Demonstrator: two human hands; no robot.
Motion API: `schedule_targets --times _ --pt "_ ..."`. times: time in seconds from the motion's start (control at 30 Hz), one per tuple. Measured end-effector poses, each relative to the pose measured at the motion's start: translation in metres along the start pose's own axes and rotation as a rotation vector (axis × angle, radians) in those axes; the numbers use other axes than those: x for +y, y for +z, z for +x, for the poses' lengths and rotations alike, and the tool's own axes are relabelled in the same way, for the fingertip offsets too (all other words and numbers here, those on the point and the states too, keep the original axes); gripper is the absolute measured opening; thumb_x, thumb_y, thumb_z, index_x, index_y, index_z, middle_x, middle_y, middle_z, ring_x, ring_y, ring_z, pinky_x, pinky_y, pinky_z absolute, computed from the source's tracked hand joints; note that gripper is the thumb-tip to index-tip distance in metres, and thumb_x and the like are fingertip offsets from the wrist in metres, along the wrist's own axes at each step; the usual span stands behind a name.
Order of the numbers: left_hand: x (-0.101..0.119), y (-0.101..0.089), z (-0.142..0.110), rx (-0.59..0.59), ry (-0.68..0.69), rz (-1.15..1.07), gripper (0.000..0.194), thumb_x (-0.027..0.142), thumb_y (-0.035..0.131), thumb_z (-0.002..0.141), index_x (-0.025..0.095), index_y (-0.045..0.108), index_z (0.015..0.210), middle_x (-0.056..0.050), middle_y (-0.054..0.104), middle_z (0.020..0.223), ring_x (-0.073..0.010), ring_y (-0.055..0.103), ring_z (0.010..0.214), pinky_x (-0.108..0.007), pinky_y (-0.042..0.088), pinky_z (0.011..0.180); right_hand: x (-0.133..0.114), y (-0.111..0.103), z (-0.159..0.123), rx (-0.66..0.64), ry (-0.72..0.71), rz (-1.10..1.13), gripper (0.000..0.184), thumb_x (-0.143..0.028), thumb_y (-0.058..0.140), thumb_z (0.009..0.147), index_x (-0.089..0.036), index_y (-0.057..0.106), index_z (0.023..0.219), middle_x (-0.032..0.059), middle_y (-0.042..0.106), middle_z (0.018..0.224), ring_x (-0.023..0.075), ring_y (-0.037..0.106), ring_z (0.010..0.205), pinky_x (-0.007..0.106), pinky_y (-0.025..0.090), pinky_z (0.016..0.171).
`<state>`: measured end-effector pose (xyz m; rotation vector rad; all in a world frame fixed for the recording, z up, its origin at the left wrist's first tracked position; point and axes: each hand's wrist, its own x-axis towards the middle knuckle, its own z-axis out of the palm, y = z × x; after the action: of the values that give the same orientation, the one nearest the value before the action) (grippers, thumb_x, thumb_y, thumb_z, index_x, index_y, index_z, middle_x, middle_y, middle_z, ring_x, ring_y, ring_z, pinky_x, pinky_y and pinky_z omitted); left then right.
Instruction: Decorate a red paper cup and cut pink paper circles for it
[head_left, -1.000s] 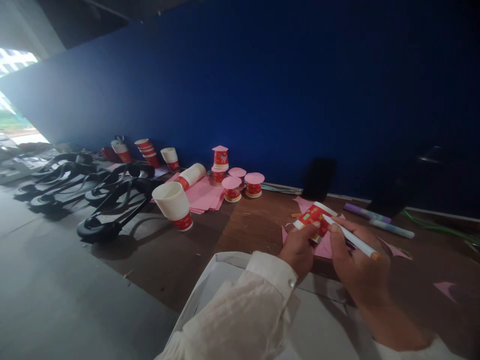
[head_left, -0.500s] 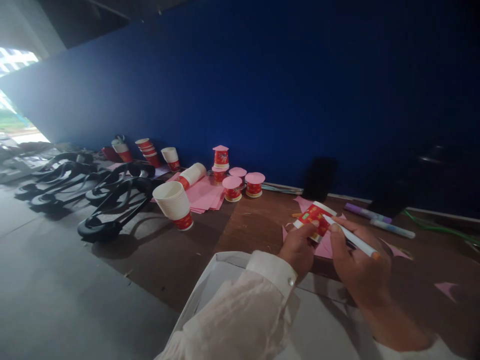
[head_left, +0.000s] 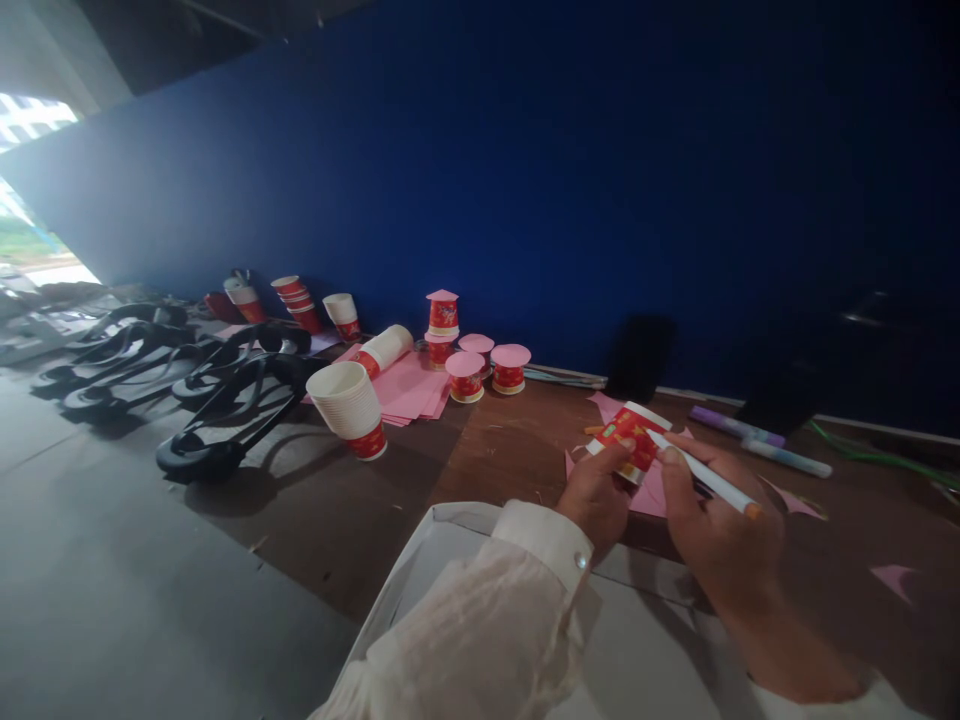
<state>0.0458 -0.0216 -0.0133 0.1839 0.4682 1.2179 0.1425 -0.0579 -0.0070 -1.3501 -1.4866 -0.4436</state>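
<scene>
My left hand (head_left: 602,492) is closed round a red paper cup (head_left: 628,437) with a white rim and gold pattern, held on its side above the table. In my right hand (head_left: 724,525) is a white marker pen (head_left: 709,475) with an orange end, gripped like a writing tool. Its tip meets, or nearly meets, the cup's red side. Beneath the cup lie pink paper pieces (head_left: 657,497), partly hidden by my hands. A purple marker (head_left: 735,425) and a pale marker (head_left: 786,457) rest beyond my right hand.
Several red cups with pink paper discs (head_left: 511,357) stand left of my hands. Farther left are a stack of paper cups (head_left: 351,408), a pile of pink sheets (head_left: 411,392) and black headset-like straps (head_left: 225,430). A blue panel (head_left: 480,180) rises behind. A white box (head_left: 442,530) sits below my arms.
Almost nothing differs. The marker's tip and my right fingers have shifted very slightly against the cup, while both grips stay the same.
</scene>
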Motion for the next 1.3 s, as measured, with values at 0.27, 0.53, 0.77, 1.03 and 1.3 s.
schedule_targets --times 0.27,0.53,0.77,1.03,1.3 --pt "0.0 -0.001 0.002 0.018 -0.008 -0.008 0.036 0.017 0.087 0.06 0.019 0.069 0.091 -0.004 0.076 0.091 -0.0207 0.072 0.099 -0.029 0.05 0.094 0.001 -0.001 0.0 0.008 -0.056 -0.008 0.02 -0.032 0.06 0.098 -0.019 0.075 0.103 0.01 0.081 0.099 0.0266 0.077 0.091 0.039 0.058 0.085" --pt "0.004 0.001 0.001 0.052 -0.045 -0.06 0.026 0.01 0.081 0.067 0.016 0.072 0.09 -0.007 0.077 0.093 -0.0179 0.072 0.09 -0.027 0.051 0.089 0.002 0.001 0.0 0.013 -0.056 0.003 0.019 -0.03 0.061 0.098 -0.019 0.075 0.104 0.0095 0.081 0.099 0.0251 0.077 0.089 0.037 0.058 0.085" --pt "0.006 0.003 0.001 0.054 -0.055 -0.031 0.022 0.013 0.082 0.067 0.015 0.072 0.088 -0.007 0.076 0.089 -0.0198 0.072 0.094 -0.027 0.051 0.091 0.004 0.001 -0.001 0.005 -0.032 -0.007 0.02 -0.032 0.061 0.098 -0.02 0.076 0.105 0.009 0.081 0.1 0.0263 0.077 0.091 0.038 0.059 0.086" --pt "0.004 0.0 0.004 0.071 -0.05 -0.018 0.025 0.014 0.082 0.066 0.017 0.071 0.089 -0.007 0.076 0.091 -0.0213 0.073 0.1 -0.028 0.052 0.093 0.004 0.0 -0.001 0.001 -0.026 -0.015 0.024 -0.034 0.059 0.099 -0.018 0.076 0.104 0.0103 0.081 0.099 0.0261 0.078 0.091 0.038 0.059 0.085" --pt "0.004 -0.004 0.008 0.045 -0.06 -0.03 0.019 0.016 0.078 0.071 0.017 0.072 0.089 -0.007 0.075 0.092 -0.0201 0.072 0.092 -0.029 0.052 0.087 -0.004 -0.003 0.002 0.02 0.309 0.233 0.036 -0.043 0.056 0.1 -0.019 0.073 0.12 0.0092 0.079 0.091 0.0231 0.074 0.08 0.043 0.059 0.085"
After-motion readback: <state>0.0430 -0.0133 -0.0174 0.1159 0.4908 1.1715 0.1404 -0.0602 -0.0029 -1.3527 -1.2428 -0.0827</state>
